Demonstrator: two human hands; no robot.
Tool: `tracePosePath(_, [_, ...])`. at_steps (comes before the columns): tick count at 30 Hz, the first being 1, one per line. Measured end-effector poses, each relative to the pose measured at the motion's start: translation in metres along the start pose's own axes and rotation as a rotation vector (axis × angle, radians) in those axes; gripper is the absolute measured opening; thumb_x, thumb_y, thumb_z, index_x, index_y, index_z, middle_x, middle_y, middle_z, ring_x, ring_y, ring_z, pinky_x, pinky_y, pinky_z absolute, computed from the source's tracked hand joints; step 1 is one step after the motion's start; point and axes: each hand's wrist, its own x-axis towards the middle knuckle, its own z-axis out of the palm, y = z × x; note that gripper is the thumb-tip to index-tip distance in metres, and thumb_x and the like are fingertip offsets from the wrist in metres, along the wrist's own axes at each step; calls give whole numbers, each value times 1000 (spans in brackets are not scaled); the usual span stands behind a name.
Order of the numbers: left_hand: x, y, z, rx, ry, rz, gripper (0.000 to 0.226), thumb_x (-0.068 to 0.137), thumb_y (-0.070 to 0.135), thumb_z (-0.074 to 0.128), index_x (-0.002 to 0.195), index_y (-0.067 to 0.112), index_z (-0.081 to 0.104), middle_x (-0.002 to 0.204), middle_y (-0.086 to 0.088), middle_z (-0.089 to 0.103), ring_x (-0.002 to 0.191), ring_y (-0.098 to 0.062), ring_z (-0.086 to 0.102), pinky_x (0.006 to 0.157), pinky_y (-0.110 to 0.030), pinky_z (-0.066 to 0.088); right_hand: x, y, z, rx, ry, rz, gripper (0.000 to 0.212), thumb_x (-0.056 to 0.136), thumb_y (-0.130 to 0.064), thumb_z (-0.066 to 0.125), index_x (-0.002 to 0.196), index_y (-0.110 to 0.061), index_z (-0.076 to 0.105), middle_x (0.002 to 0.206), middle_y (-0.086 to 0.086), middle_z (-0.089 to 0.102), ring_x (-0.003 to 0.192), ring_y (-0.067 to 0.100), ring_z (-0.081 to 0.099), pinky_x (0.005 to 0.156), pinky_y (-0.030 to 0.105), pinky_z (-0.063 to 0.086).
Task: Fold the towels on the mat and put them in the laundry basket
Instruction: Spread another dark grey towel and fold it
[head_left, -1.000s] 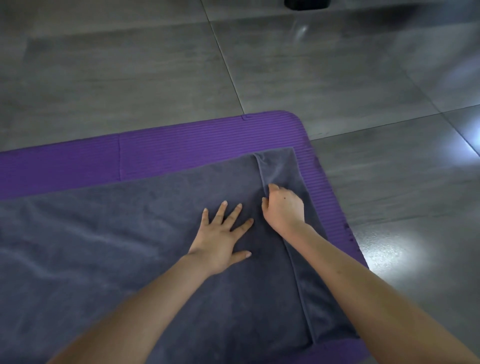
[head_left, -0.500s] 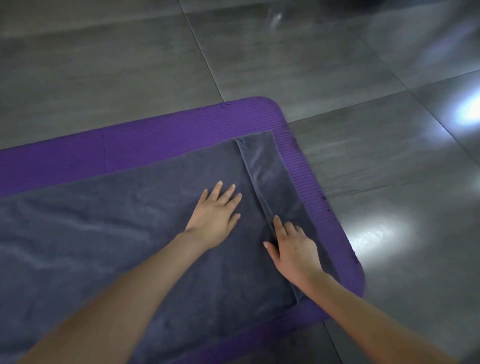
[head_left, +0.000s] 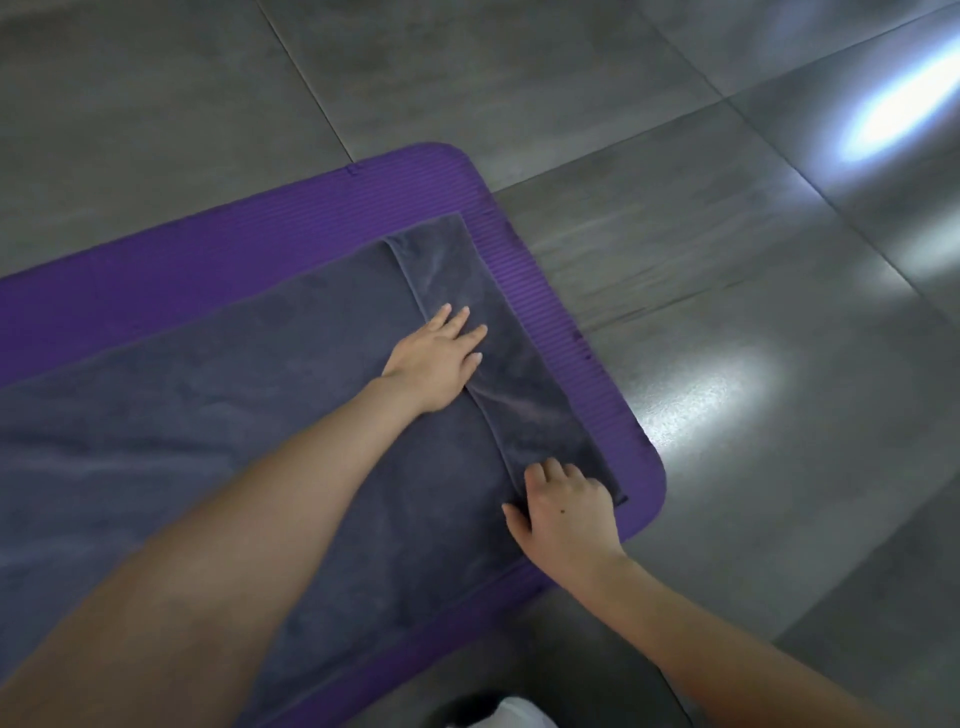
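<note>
A purple ribbed mat (head_left: 260, 244) is laid on the floor, and it is cut off at the left edge of the view. A dark grey towel (head_left: 208, 415) is spread flat over most of the mat, with a purple band left bare along the mat's far side. Over the mat's middle, the towel is pressed down by the left hand (head_left: 434, 361). The palm is laid flat, the fingers (head_left: 470, 335) are held straight and close together, and nothing is gripped. The fingertips are rested across the inner edge of a folded strip (head_left: 519, 384). This narrow strip of towel is turned back on itself and is run parallel to the mat's right side, just inside its bare purple margin. At the strip's near end, close to the mat's near right corner, the right hand (head_left: 563, 514) is set on the cloth. Its thumb is spread out onto the single layer and its fingers are bent down over the strip. Whether cloth is pinched there cannot be told. Beyond the mat's right side, a grey tiled floor (head_left: 727, 312) is seen, marked by a bright patch of glare (head_left: 717, 395).
</note>
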Motion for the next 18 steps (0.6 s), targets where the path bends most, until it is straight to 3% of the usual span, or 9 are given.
tracePosePath(3, [1,0,3,47,-74,-10,59,99,47,29,150,27,8,159,-1,-5,146,-19,-7,118,-32,10,0,-8,0,-15,-30,-5,44,28,-16,88,50,-14,50,41,1,46,31,16,45,36,19,24])
tracePosePath(6, [-3,0,2,98,-107,9,69,95,56,31,150,28,0,158,0,-12,145,-19,-12,118,-32,5,-7,-4,-1,-3,-40,-47,45,22,-11,86,47,-16,49,37,-3,44,27,13,42,35,17,19])
tracePosePath(8, [-3,0,0,106,-119,9,74,93,60,33,150,28,-1,158,0,-13,145,-19,-13,117,-32,4,-10,2,-1,-10,-47,-132,43,28,-20,89,49,-18,52,39,-5,46,28,11,43,35,18,17])
tracePosePath(11, [-3,4,-1,112,-109,5,80,89,64,37,150,27,0,158,-4,-11,145,-21,-12,119,-34,3,-3,14,-6,81,-4,-126,32,56,-42,81,54,-22,56,45,-8,52,36,12,51,35,21,25])
tracePosePath(13, [-6,8,1,119,-78,33,81,88,64,40,150,28,3,158,-8,-8,145,-22,-10,119,-36,1,5,22,-11,146,43,-60,23,74,-42,67,77,-20,63,62,-5,62,52,17,60,41,25,38])
tracePosePath(15, [-13,11,4,129,-90,84,79,88,62,42,150,30,4,158,-8,-7,145,-22,-10,119,-38,0,12,27,-18,160,-135,-31,38,85,-44,59,113,-19,53,95,1,63,83,23,64,60,31,46])
tracePosePath(18, [-27,7,0,134,-102,95,72,91,57,40,150,30,7,159,-7,-4,146,-22,-7,119,-39,0,22,28,-27,108,-310,-47,51,87,-49,56,126,-22,39,114,1,59,100,24,60,72,32,44])
